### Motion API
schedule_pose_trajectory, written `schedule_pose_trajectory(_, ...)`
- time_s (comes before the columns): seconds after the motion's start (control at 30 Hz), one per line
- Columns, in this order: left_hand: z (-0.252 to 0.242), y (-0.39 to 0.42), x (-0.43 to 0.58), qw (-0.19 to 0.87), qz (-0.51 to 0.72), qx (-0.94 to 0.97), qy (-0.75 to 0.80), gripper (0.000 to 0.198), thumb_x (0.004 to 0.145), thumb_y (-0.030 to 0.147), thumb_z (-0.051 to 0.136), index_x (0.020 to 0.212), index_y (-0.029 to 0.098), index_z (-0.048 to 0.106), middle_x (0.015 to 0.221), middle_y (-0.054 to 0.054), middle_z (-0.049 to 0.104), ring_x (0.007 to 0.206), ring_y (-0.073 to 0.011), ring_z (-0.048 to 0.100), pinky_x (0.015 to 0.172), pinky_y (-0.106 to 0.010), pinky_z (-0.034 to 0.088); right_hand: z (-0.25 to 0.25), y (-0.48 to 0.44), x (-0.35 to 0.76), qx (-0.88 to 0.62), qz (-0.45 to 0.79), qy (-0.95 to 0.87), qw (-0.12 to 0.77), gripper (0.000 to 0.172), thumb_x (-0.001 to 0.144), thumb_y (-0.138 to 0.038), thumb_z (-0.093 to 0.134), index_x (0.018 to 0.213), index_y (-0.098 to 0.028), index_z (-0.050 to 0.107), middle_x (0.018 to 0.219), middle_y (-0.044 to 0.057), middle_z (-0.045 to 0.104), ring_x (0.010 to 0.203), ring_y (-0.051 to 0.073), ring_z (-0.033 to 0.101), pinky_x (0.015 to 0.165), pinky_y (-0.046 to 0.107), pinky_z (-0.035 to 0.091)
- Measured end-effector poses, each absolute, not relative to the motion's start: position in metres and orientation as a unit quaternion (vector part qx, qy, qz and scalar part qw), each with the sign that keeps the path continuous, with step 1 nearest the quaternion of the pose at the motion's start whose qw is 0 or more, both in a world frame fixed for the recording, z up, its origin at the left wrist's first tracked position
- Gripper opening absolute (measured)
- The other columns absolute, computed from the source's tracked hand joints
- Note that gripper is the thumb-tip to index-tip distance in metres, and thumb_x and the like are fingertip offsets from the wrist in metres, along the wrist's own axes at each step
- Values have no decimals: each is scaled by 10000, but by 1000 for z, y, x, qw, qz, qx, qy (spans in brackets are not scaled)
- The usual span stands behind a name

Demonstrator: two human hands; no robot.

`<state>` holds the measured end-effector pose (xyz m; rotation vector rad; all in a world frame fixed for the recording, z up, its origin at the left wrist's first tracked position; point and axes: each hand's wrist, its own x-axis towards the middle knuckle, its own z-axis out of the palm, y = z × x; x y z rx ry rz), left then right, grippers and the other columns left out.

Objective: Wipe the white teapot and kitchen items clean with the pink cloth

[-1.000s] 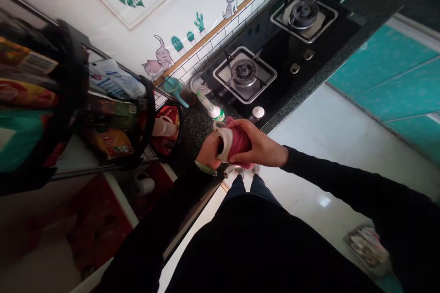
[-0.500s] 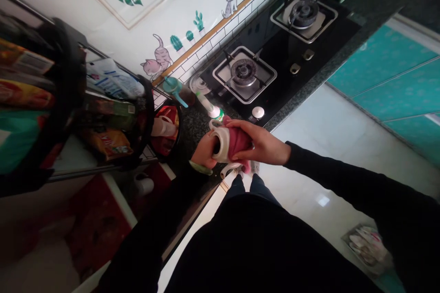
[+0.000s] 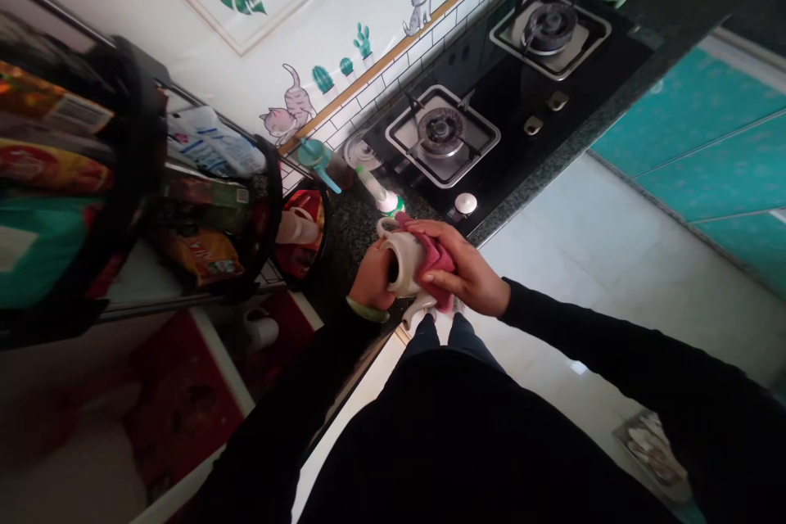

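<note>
A white teapot (image 3: 404, 260) is tipped on its side in front of me, its dark mouth facing left. My left hand (image 3: 372, 277) is closed on the pot's rim side, with some fingers hidden behind it. The spout (image 3: 417, 309) points down toward me, and the looped handle sticks up at the far side. A dark pink cloth (image 3: 437, 262) lies against the pot's base, gripped by my right hand (image 3: 470, 268) and pressed to the pot. Beyond my hands, a small white lid (image 3: 465, 203) rests at the cooktop's near corner.
A black gas cooktop (image 3: 521, 98) runs along the wall. A white-and-green bottle (image 3: 381, 190) and a teal-lidded jar (image 3: 319, 160) stand on the counter. To the left is a black rack (image 3: 138, 123) with packets. A white mug (image 3: 261, 329) sits below it.
The cloth has slid toward the pot's base, baring more of the white body. My right hand has shifted slightly down with it. The view has moved a little.
</note>
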<state>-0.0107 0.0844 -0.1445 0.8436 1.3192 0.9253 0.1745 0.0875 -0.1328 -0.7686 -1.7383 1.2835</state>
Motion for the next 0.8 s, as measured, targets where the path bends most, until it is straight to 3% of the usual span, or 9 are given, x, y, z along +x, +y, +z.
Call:
schedule_pose_trajectory(0.1,-141,81,3,608,449,318,572,180,760,304,693,913,212,714,936,-81,741,1001,-286,695,879,-417,573,-127,88,165,-377,525,-629,433,443,995,-585,603,1293,-258,607,1385,105,634,1345,276,570,1209,495,415)
schedule_pose_trajectory(0.2,-137,81,9,569,467,325,594,231,690,251,683,906,181,725,896,-61,742,905,-239,692,827,-360,549,-125,91,153,-434,556,-546,452,365,1034,-565,521,1151,-237,633,1225,80,690,1203,239,639,1152,440,470)
schedule_pose_trajectory(0.33,-133,85,4,557,465,341,598,281,649,215,685,911,154,764,889,-52,770,824,-191,685,775,-298,536,-127,81,150,-413,553,-559,459,375,1030,-547,521,1242,-250,608,1361,95,631,1344,255,561,1227,468,403)
schedule_pose_trajectory(0.47,-130,86,1,541,465,378,590,274,703,215,683,951,160,787,949,-60,793,862,-200,710,805,-304,554,-129,66,151,-416,503,-602,461,443,979,-514,617,1348,-274,564,1468,115,541,1454,294,444,1278,542,313)
schedule_pose_trajectory(0.63,-127,83,3,446,434,508,595,271,782,170,663,1016,181,800,1047,-77,798,1030,-245,718,949,-342,549,-129,80,141,-454,483,-577,478,243,1002,-408,576,1181,-244,593,1262,101,611,1273,262,542,1196,483,398)
schedule_pose_trajectory(0.8,-129,79,2,374,421,555,612,345,732,125,660,1043,198,790,1036,-62,797,1003,-256,718,953,-345,548,-131,100,131,-502,535,-510,449,181,963,-413,581,1000,-240,542,1047,37,618,1038,215,594,1035,413,490)
